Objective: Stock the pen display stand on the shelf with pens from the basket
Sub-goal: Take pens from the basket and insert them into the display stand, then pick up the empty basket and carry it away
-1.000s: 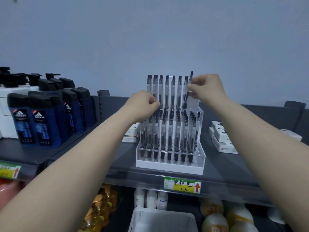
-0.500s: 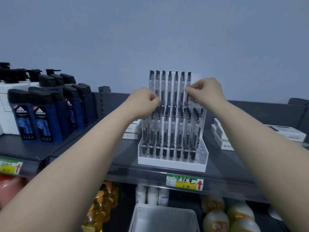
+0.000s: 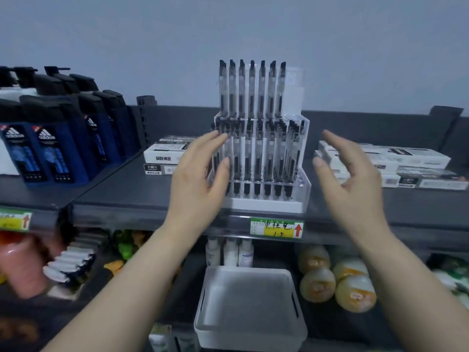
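Observation:
A clear tiered pen display stand (image 3: 303, 185) stands on the dark shelf (image 3: 127, 194), its rows filled with black-tipped pens (image 3: 251, 90). My left hand (image 3: 200, 176) is open at the stand's left side, fingertips touching the left wall. My right hand (image 3: 352, 174) is open to the right of the stand, a gap apart from it, holding nothing. Below the shelf sits a white basket (image 3: 250, 336); its inside looks bare.
Blue shower gel bottles (image 3: 58, 153) fill the shelf at left. White boxes (image 3: 165, 153) lie behind the stand on the left, more boxes (image 3: 406, 163) on the right. A price label (image 3: 276, 227) hangs under the stand. Round jars (image 3: 352, 293) and small bottles (image 3: 231, 252) sit on the lower shelf.
Both hands let go of the top-row pens and dropped to either side of the stand, fingers spread. The last pen now stands straight in the top row.

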A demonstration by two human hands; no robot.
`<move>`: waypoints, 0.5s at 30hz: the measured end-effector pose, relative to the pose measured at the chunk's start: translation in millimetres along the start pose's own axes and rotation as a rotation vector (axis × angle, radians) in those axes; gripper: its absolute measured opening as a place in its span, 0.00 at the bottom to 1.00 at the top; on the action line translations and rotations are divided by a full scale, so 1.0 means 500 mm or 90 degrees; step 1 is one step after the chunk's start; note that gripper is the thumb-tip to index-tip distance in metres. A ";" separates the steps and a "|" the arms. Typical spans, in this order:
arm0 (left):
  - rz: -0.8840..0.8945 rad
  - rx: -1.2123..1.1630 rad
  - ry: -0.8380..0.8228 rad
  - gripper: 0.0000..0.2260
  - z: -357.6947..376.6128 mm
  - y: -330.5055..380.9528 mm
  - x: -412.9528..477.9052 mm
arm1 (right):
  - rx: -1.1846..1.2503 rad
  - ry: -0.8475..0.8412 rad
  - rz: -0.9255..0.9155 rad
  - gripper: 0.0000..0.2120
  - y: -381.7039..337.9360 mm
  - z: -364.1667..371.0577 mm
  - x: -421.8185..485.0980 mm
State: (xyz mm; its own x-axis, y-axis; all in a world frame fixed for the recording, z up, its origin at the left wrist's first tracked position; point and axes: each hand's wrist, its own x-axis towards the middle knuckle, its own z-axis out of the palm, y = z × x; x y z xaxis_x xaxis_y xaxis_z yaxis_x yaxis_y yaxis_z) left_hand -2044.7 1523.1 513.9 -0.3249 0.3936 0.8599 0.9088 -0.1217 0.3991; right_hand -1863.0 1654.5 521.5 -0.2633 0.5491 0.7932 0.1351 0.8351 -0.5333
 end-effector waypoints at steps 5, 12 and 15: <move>-0.023 -0.027 -0.014 0.17 0.005 -0.010 -0.119 | -0.010 0.014 0.020 0.19 0.027 0.003 -0.130; -0.110 0.031 -0.146 0.17 0.031 -0.088 -0.287 | -0.054 -0.057 0.024 0.18 0.081 0.035 -0.295; -0.172 0.069 -0.193 0.13 0.043 -0.136 -0.368 | -0.086 -0.153 0.103 0.17 0.139 0.060 -0.371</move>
State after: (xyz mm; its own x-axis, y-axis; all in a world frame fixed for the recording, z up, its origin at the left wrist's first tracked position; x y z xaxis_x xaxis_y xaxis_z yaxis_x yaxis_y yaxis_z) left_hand -2041.0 1478.7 321.4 -0.4782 0.6511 0.5894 0.8291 0.1132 0.5476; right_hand -1833.4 1609.6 328.4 -0.4439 0.6655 0.6000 0.3154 0.7428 -0.5905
